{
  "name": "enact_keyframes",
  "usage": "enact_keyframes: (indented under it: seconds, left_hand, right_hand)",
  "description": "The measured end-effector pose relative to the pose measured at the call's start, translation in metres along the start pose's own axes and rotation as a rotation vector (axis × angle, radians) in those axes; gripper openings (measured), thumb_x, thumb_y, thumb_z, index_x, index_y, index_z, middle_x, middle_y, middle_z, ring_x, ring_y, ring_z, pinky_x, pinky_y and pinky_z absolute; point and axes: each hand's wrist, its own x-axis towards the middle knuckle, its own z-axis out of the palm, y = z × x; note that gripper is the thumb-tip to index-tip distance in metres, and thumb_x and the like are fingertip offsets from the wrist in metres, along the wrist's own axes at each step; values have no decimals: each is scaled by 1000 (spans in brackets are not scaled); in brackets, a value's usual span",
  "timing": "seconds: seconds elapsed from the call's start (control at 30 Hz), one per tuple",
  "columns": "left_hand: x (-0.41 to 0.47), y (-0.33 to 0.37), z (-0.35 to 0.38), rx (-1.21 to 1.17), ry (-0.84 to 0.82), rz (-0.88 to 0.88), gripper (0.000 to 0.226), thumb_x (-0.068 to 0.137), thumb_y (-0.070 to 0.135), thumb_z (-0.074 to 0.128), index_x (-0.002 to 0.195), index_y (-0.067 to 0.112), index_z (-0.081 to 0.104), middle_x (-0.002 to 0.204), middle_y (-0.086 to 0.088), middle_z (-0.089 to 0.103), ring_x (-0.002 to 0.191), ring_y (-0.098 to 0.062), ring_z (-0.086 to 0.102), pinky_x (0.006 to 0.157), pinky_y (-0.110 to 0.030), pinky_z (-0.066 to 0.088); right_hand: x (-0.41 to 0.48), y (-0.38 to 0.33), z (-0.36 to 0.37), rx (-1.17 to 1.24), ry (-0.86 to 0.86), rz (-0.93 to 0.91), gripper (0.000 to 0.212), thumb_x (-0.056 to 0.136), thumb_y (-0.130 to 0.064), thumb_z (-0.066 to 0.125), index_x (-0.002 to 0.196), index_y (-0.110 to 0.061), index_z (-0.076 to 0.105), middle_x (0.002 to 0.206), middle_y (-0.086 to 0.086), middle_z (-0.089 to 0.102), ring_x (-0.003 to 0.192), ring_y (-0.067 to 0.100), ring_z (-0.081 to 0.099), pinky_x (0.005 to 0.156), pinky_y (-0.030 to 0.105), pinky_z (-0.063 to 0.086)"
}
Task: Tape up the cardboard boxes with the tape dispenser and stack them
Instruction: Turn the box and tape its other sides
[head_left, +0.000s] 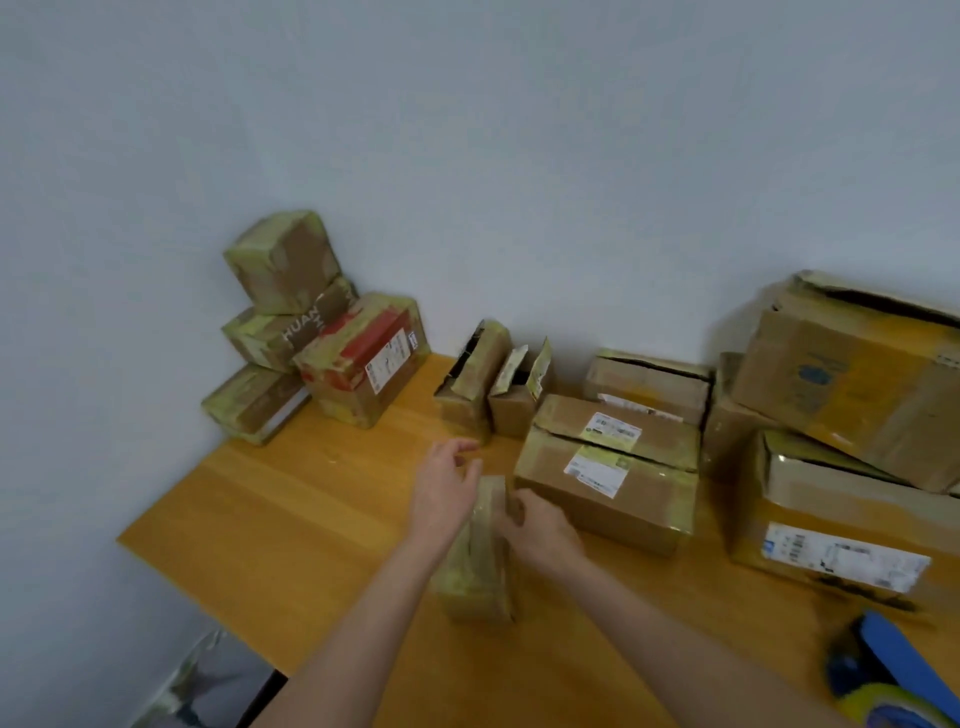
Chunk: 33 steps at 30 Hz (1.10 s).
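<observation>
A small narrow cardboard box (475, 566), wrapped in yellowish tape, lies on the wooden table (291, 519) in front of me. My right hand (540, 530) grips its far right edge with curled fingers. My left hand (447, 483) hovers over the box's far left end, fingers loosely bent, and its contact with the box is unclear. A blue tape dispenser (883, 670) with a yellowish roll lies at the table's near right corner, away from both hands. A stack of taped boxes (317, 332) stands against the wall at the far left.
Two small boxes with raised flaps (493, 384) stand at the back middle. A medium labelled box (608, 478) sits just right of my hands, another (649, 384) behind it. Large worn boxes (852, 395) pile up at the right. The table's left edge drops off to the floor.
</observation>
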Motion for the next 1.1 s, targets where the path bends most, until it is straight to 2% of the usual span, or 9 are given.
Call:
enact_keyframes:
  seconds: [0.2,0.33,0.43,0.57,0.67,0.73,0.87,0.93,1.1]
  left_hand:
    - [100,-4,15,14,-94,89,27,96,17,54,123,15,58,122,0,55,110,-13,54,90,-20,41]
    - [146,-1,39,25,-186,131,40,97,17,52,137,14,48,138,0,45,122,-14,48,98,-22,38]
    - [165,-5,51,-6,-225,107,41,98,18,50,139,15,46,139,0,44,120,-14,49,95,-20,38]
    - [176,-15,60,-80,-211,59,37,97,18,52,134,20,50,133,2,48,110,-10,53,87,-16,38]
    - [181,-13,54,-215,-108,38,34,97,18,53,131,18,51,127,3,53,100,-2,52,81,-10,41]
    - [185,-4,43,-343,3,-6,35,97,20,52,132,15,48,125,3,51,92,1,51,75,-11,43]
    - [195,17,19,-538,164,-103,48,97,30,53,139,15,38,134,-1,45,115,-11,47,98,-30,44]
    - [190,31,9,-654,143,-122,59,95,39,54,145,20,31,143,-2,39,126,-14,42,105,-37,40]
    - [149,64,-3,-765,-146,-85,81,83,56,56,152,31,20,153,-2,30,136,-21,36,110,-43,35]
  right_hand:
    - [106,-18,-64,-48,333,123,56,90,-57,54,129,-18,54,116,4,62,103,23,60,87,41,53]
    - [161,-20,-81,-105,321,208,81,80,-75,50,130,-12,52,119,8,59,102,26,61,84,40,53]
    - [188,-29,-82,-123,301,234,85,69,-87,46,116,-16,56,103,6,64,83,22,64,67,34,54]
    - [210,-37,-81,-33,339,273,37,93,-49,54,89,-14,64,84,8,70,72,24,67,67,38,58]
    - [213,-43,-86,236,419,261,25,99,-23,49,78,-16,62,83,12,71,75,26,70,75,45,60]
    - [205,-53,-95,427,445,215,23,101,-18,46,90,-9,64,82,11,70,71,22,70,75,41,60]
    - [170,-74,-127,591,512,78,22,103,-17,41,88,-15,57,86,10,64,69,18,64,62,24,53]
    - [145,-73,-145,542,527,-9,24,103,-20,42,89,-6,57,83,9,58,66,17,59,52,17,48]
    - [67,-38,-183,353,483,-183,24,101,-22,48,96,-3,61,79,8,57,69,16,52,63,27,44]
